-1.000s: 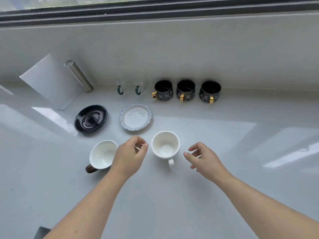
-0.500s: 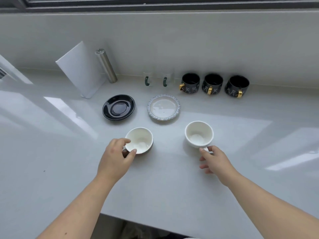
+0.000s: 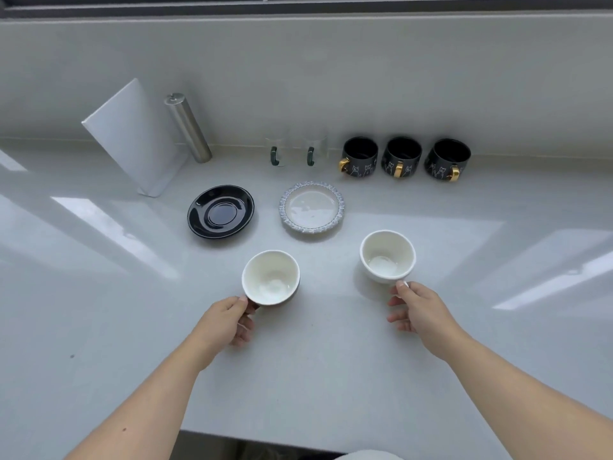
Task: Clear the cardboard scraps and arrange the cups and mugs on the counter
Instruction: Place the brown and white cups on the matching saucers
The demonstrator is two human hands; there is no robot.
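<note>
Two empty cups stand on the white counter in front of me. The left cup, white inside and dark outside, has its handle pinched by my left hand. My right hand grips the handle of the all-white cup. Behind them lie a black saucer and a white saucer with a blue patterned rim. Along the back wall stand two clear glass mugs with green handles and three black mugs with gold handles. No cardboard scraps are in view.
A white board leans against the back wall at the left, beside a slanted steel cylinder. The counter's front edge runs just below my forearms. A window frame tops the wall.
Both hands have closed on the cup handles: the left moved from beside the white cup to the dark-sided cup's handle, and the right reached the white cup's handle. The view has shifted.
</note>
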